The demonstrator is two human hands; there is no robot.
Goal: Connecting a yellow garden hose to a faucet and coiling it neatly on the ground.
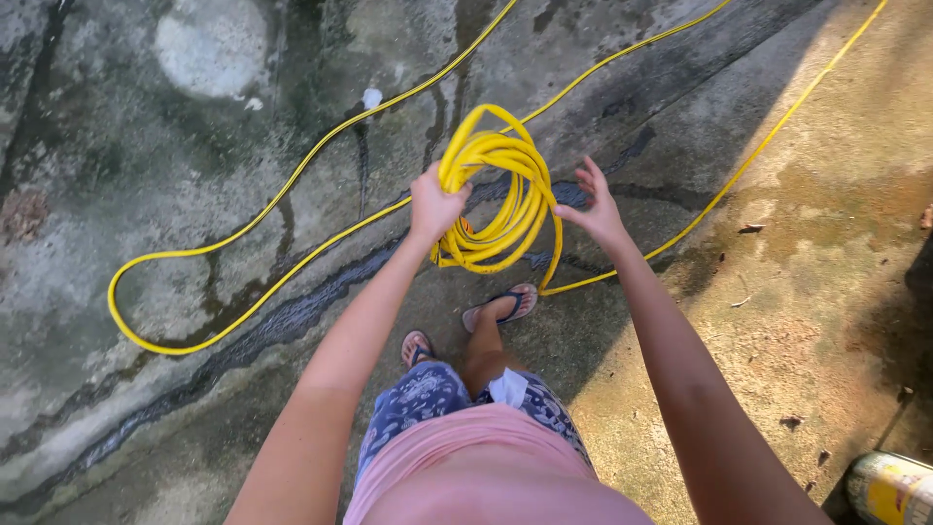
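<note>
The left hand squeezes the top of the bendy yellow hose coil, loops drooping below, while the open right hand waits beside it.

You stand on a concrete floor, wet and dark-stained on one side, dry and tan on the other. Taking your forward flip-flop as the landmark: a second flip-flop sits just behind it and to its left. A dark wet crack runs away to its left across the floor. A pale round patch lies far up and left of it, with a small white scrap between. Dry leaves lie scattered to its right. A yellow-labelled can sits far right and behind, at the corner.
</note>
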